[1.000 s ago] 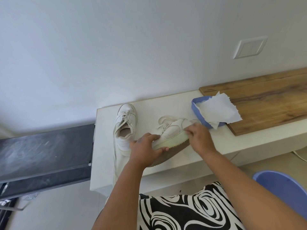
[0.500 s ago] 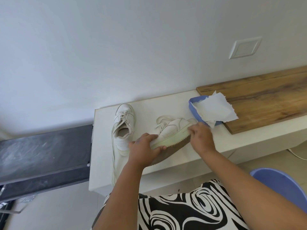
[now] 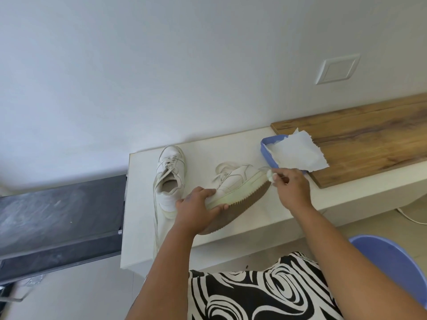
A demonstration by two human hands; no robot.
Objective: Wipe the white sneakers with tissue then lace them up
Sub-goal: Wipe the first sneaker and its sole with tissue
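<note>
A white sneaker [image 3: 238, 183] lies tipped on its side on the white counter [image 3: 201, 146], brown sole facing me. My left hand [image 3: 196, 207] grips its heel end, thumb on the upper and fingers under the sole. My right hand [image 3: 291, 190] pinches a small wad of tissue [image 3: 270, 174] against the sneaker's toe end. A second white sneaker [image 3: 169, 179] stands upright to the left, toe toward the wall, its long lace trailing down over the counter's front edge.
A blue tray [image 3: 265, 148] holding a loose tissue sheet [image 3: 298, 153] sits beside a wooden board [image 3: 369, 139] at the right. A dark panel [image 3: 57, 213] lies left of the counter. A blue plastic basin [image 3: 392, 264] stands on the floor at lower right.
My right hand has slid along the sneaker's toe end and the tissue wad now shows at its fingertips. The left hand keeps its grip on the heel.
</note>
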